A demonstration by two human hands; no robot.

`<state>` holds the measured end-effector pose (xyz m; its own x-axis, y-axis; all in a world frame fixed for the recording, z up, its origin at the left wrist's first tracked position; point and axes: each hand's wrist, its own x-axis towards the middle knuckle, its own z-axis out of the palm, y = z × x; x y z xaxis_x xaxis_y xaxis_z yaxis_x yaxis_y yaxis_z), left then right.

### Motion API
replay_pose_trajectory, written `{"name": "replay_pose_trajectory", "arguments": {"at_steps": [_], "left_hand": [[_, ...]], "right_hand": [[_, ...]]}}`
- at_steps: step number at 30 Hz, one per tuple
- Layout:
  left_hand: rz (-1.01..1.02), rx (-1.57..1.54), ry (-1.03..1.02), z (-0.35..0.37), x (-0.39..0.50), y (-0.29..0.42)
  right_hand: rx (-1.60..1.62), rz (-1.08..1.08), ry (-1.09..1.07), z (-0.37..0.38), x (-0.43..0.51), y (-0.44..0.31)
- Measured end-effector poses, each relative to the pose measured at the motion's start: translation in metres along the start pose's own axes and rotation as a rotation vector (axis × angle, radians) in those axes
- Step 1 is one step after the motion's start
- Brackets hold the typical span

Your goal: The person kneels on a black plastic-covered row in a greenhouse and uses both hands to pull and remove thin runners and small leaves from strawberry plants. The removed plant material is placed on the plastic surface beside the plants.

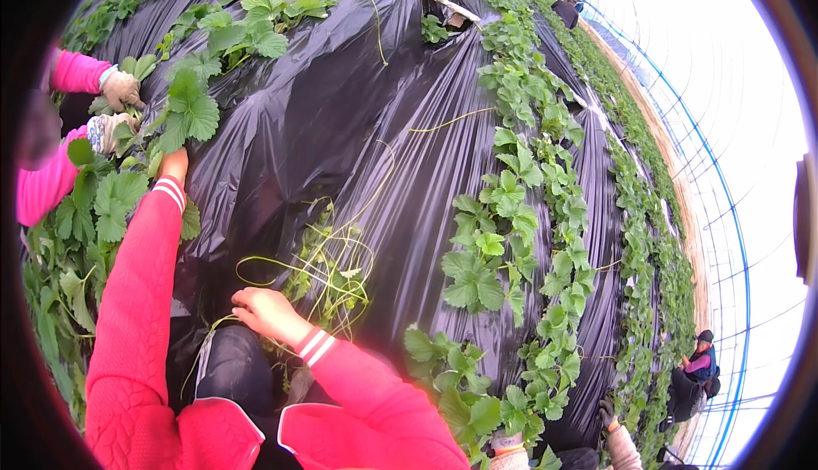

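Observation:
My left hand [174, 164] reaches in among the strawberry plants [190, 112] on the left ridge. Leaves cover its fingers, so I cannot see what they hold. Just above my knee is my right hand [271, 315], its fingers curled around a thin strawberry runner [220, 322] that trails down to the left. Close beyond that hand, a tangled heap of plucked runners and leaves [339, 259] lies on the black plastic mulch film [307, 131].
Gloved hands of a co-worker [121, 90] work in the same plants at left. Another person's gloved hands [608, 414] show at the bottom right. More strawberry rows [511, 214] run along the right. Beyond them, a person [700, 361] bends by the greenhouse wall. A pale stick [449, 3] lies on the film ahead.

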<state>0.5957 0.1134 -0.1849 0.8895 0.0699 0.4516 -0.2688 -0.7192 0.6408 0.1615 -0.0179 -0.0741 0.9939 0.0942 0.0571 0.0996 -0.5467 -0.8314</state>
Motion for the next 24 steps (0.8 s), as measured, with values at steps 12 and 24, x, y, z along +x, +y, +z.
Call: {"name": "replay_pose_trajectory", "arguments": {"at_steps": [12,24], "left_hand": [[-0.408,-0.477,-0.121,-0.021,-0.013,0.017],[0.013,-0.120,-0.086,-0.117,-0.016,0.065]], "right_hand": [[-0.013,0.061,0.024,-0.007,0.004,0.016],[-0.055,0.131,0.075,-0.012,0.002,0.023]]}}
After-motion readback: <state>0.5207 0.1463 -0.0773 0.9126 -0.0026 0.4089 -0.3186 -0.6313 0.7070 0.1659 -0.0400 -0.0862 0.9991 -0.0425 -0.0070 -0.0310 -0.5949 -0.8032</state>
